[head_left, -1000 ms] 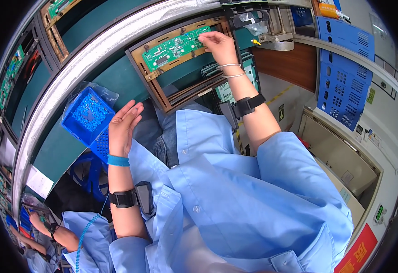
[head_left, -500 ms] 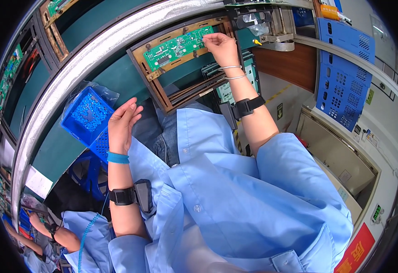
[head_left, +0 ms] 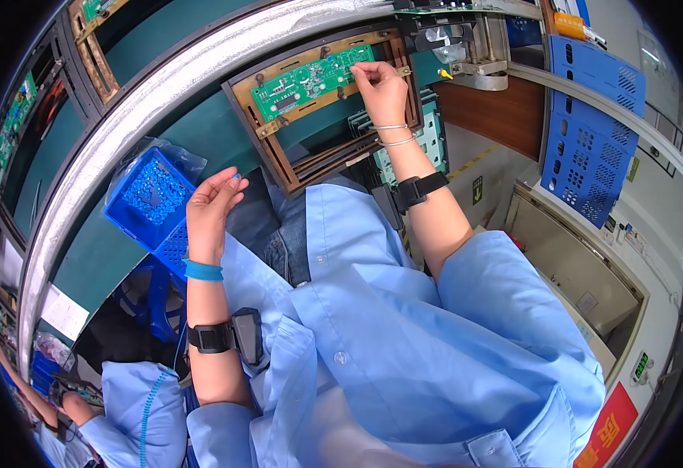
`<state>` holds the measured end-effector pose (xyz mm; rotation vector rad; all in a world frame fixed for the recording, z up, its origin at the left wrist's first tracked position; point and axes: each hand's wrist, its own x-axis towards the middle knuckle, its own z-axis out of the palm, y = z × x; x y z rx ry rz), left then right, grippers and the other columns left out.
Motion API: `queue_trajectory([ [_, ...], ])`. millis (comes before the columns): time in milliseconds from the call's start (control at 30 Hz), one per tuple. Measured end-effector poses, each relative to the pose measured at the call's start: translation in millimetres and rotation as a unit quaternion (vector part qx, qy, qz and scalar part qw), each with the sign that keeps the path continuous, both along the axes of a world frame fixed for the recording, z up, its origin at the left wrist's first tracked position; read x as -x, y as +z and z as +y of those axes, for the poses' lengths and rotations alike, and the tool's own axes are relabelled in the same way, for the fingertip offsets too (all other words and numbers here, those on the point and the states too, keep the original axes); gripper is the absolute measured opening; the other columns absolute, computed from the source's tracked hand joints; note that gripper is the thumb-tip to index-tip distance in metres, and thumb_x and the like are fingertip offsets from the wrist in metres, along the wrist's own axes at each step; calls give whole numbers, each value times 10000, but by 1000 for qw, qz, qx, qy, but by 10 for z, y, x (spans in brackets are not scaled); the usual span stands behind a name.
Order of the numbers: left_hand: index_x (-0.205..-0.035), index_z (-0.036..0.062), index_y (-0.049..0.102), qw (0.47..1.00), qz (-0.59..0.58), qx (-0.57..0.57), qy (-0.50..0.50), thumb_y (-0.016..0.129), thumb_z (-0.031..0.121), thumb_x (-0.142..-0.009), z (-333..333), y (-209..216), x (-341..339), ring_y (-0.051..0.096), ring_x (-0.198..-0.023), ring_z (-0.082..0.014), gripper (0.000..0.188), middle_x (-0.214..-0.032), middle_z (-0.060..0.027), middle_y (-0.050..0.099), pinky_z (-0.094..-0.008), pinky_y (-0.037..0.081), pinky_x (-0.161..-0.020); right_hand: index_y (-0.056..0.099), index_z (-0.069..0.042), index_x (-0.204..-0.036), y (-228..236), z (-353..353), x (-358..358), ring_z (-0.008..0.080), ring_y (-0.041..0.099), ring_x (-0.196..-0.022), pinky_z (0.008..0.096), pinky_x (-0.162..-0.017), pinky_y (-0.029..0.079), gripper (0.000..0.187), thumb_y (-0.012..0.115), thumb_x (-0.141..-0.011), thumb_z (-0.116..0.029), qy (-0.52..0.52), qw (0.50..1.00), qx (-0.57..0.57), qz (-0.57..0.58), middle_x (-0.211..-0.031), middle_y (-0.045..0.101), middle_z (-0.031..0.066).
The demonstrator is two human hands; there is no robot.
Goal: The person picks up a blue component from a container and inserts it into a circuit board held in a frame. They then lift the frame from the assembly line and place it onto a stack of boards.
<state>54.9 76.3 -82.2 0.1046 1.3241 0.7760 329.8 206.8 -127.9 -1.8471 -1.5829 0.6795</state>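
A green circuit board (head_left: 310,82) lies in a wooden carrier frame (head_left: 275,152) with brass-coloured rails. Over the board's right end is my right hand (head_left: 383,92), thumb and fingertips pinched together close to its surface. Whatever they hold, if anything, is too small to make out. My left hand (head_left: 210,209) is raised beside the blue bin (head_left: 127,218), palm turned partly up. Between its thumb and fingertips shows a tiny blue component (head_left: 237,177). Many similar small blue components (head_left: 154,191) fill the bin.
A curved silver rail (head_left: 131,117) runs along the bench past the carrier. More boards stand in a rack (head_left: 431,129) right of the carrier. Blue perforated panels (head_left: 591,125) hang at the right. At the lower left sits another person in a blue sleeve (head_left: 135,405).
The carrier with its board has shifted slightly right. My right hand has edged lower, still pinched. A blue component now shows at my left fingertips. The neighbouring person's arm has moved.
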Motion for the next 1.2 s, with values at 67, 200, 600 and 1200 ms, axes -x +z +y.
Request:
queue_trajectory([
  [67,-1022,-22,556,1000,0,0,-1,561,70,-816,2,3,-5,599,-865,-154,226,-920,-81,605,-197,475,-699,598,2,-701,17,7,-1,145,582,-552,251,-527,463,105,666,-692,-77,9,1000,-7,-7,-669,597,85],
  [200,-1025,-21,554,1000,1,3,-1,564,69,-813,4,-1,-1,601,-857,-152,231,-916,-82,606,-201,477,-693,594,5,-704,56,21,-5,146,581,-549,248,-521,460,109,662,-702,-80,37,998,-17,-41,-670,592,86],
  [600,-1006,-14,544,999,8,-3,-37,585,84,-802,22,-25,48,599,-850,-155,230,-908,-76,600,-203,479,-706,619,8,-745,63,-9,-19,119,580,-550,227,-516,454,121,668,-713,-98,37,997,6,-72,-681,614,86],
  [1200,-982,0,559,1000,6,-14,-12,587,93,-804,15,-41,57,598,-832,-140,203,-879,-56,598,-195,466,-682,626,4,-738,99,30,38,105,575,-526,220,-508,454,134,671,-704,-118,15,995,20,-95,-633,617,70],
])
